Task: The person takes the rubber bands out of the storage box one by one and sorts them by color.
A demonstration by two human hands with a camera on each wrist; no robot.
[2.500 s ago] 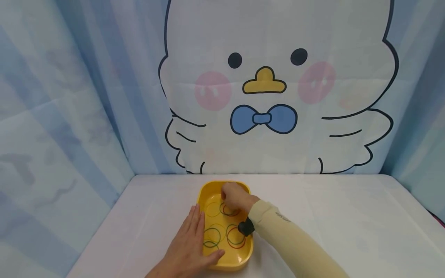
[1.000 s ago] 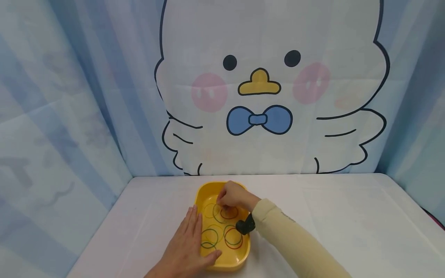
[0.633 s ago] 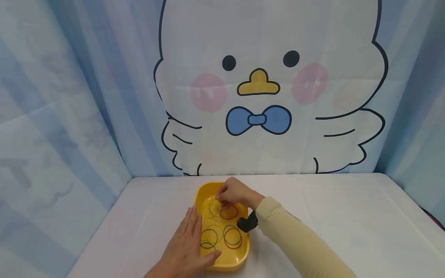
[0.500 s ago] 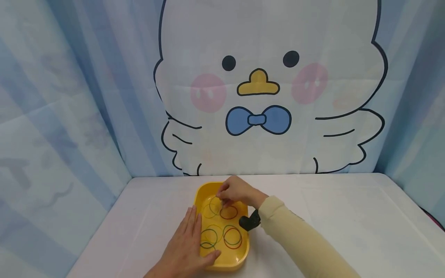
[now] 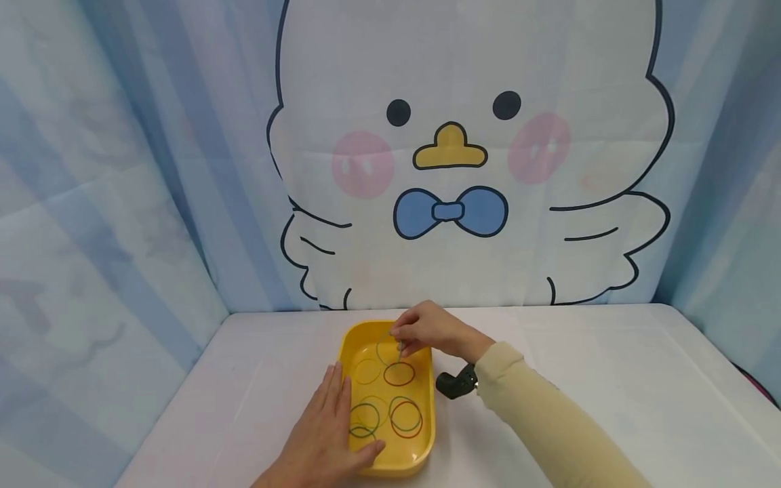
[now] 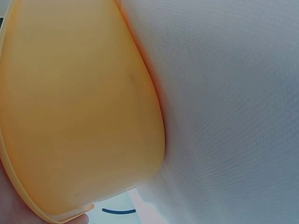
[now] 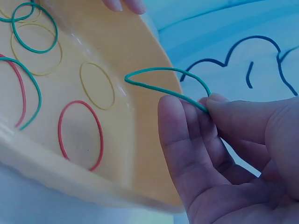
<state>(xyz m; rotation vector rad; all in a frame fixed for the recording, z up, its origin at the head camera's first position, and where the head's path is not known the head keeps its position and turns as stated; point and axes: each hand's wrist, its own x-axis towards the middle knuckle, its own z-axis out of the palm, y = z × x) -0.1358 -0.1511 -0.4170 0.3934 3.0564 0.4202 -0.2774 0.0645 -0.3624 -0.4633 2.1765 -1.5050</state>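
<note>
Thin green elastic band point(image 7: 155, 69), pinched by the right hand point(image 5: 434, 331) over the yellow plastic tray point(image 5: 399, 466), could slip if loosened; left hand point(image 5: 320, 434) lies straight-fingered, near left.

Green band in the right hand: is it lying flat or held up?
Held up: the right hand pinches the green band, its loop sticking out. A red band lies flat in the tray.

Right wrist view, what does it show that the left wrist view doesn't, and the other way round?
Only the right wrist view: the right hand pinching a green band, and other bands inside the yellow tray. Only the left wrist view: the tray's outer wall on the left hand side, meeting the white tabletop. Both: the tray and part of the left hand.
</note>
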